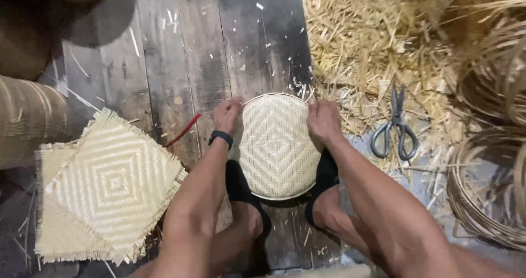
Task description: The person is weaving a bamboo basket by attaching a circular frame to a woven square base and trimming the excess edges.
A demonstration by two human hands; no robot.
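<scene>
Bracing a round woven bamboo tray (278,146) between both feet on the plank floor (181,53), the tray sitting dead centre and tilted toward the camera. Pinching its upper rim on both sides: left hand (227,116) with grip clamped on the thin rim hoop at the top left, right hand (323,119) with grip closed over the top right edge. Lying just left, a stack of square woven mats (109,185) with frayed edges. Resting right, scissors (395,125) among bamboo trimmings (361,42); coiled bamboo hoops (487,190) beyond. Risking, likely, the hoop springing off the weave under uneven pull, or splinters nicking fingers.
</scene>
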